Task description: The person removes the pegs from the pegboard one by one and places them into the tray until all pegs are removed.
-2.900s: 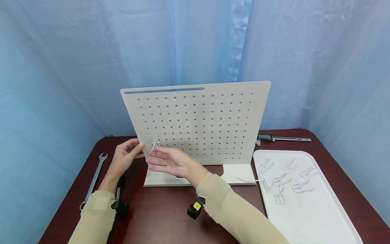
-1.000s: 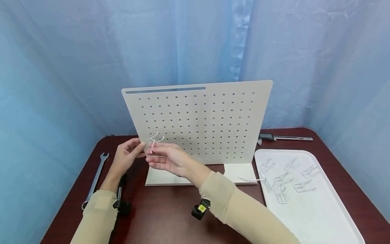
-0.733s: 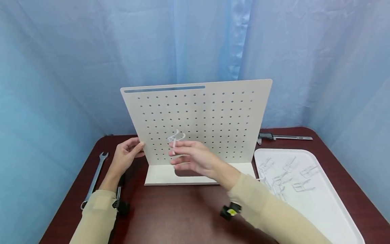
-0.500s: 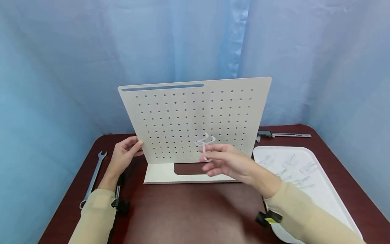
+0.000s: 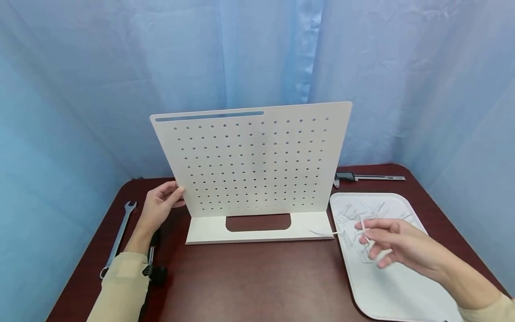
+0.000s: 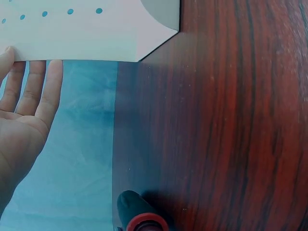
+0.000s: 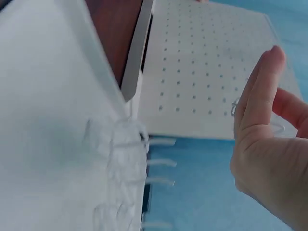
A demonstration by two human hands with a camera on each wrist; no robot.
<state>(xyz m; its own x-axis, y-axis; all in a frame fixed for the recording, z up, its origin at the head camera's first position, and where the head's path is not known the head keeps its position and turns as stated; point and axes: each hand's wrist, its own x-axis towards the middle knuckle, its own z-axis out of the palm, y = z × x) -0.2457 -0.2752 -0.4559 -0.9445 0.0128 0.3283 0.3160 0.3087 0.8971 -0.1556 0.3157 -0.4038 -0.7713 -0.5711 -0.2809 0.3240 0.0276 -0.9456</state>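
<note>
A white pegboard (image 5: 249, 156) stands upright on its base at the middle of the table. My left hand (image 5: 158, 211) grips its lower left edge, thumb in front and fingers behind, as the left wrist view also shows. Over the white tray (image 5: 402, 295) on the right, my right hand (image 5: 408, 248) pinches a white wire pegboard hook (image 5: 363, 226) between thumb and fingers. In the right wrist view the fingers partly cover this hook (image 7: 279, 128). Below the hand, several similar hooks (image 5: 347, 213) lie in the tray's far part, one sticking out over its left rim.
A wrench (image 5: 120, 237) lies on the dark wooden table (image 5: 253, 281) at the left. Partly under my left forearm is a tool with a black handle (image 6: 132, 204). A digital caliper (image 5: 370, 177) lies behind the tray. Blue curtains (image 5: 185, 53) surround the table.
My right hand has drawn the hook away from the pegboard's lower left holes and carried it right, over the tray. My left hand keeps its grip on the board's edge.
</note>
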